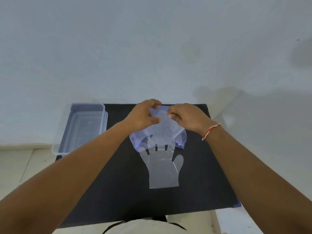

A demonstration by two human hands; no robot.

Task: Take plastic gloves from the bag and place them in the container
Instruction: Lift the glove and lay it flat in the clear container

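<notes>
A clear plastic bag (162, 132) is held up over the far middle of a black mat (202, 174). My left hand (143, 115) pinches its top edge on the left, and my right hand (187, 117) pinches the top edge on the right. A clear plastic glove (163, 169) lies flat on the mat, cuff toward me, its fingertips tucked under the bag's lower end. A clear rectangular container (81, 127) stands at the mat's left edge, and I see no gloves in it.
The mat covers a small table in front of a pale wall. A light tiled floor (20, 162) shows to the left. A red and white thread band is on my right wrist (211, 131).
</notes>
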